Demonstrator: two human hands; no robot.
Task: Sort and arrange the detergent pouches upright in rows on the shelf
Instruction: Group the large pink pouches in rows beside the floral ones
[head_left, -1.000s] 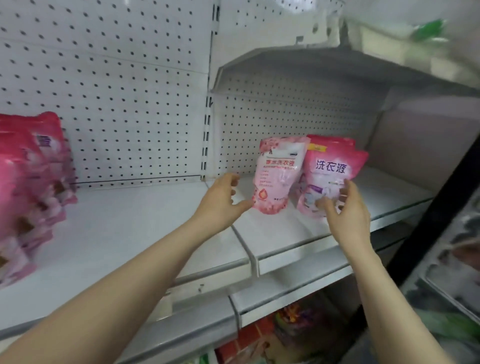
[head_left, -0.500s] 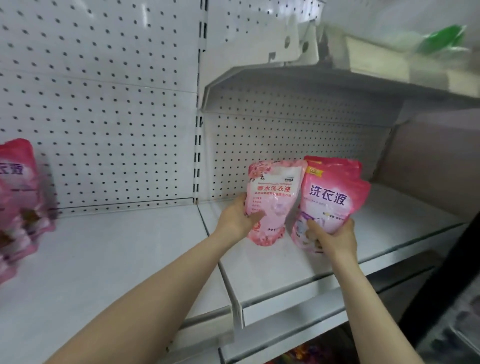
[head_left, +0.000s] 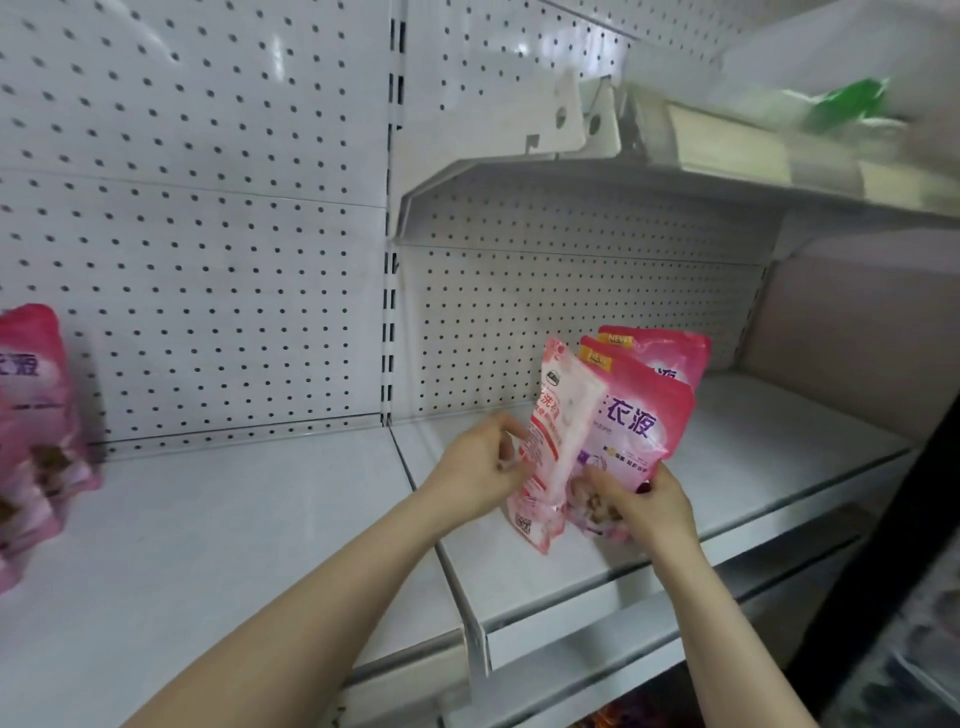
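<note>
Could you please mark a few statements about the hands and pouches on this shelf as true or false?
1. The left hand grips the pale pink pouch. True.
2. The right hand holds nothing. False: its fingers hold the bottom of the front dark pink pouch.
3. A rear dark pink pouch stands right behind the front one. True.
4. The far left of the shelf has no pouches. False: more pink pouches stand there.

Shelf (head_left: 769, 467) lies bare right of pouches (head_left: 644, 421) (upper shelf (head_left: 623, 187) overhangs).
</note>
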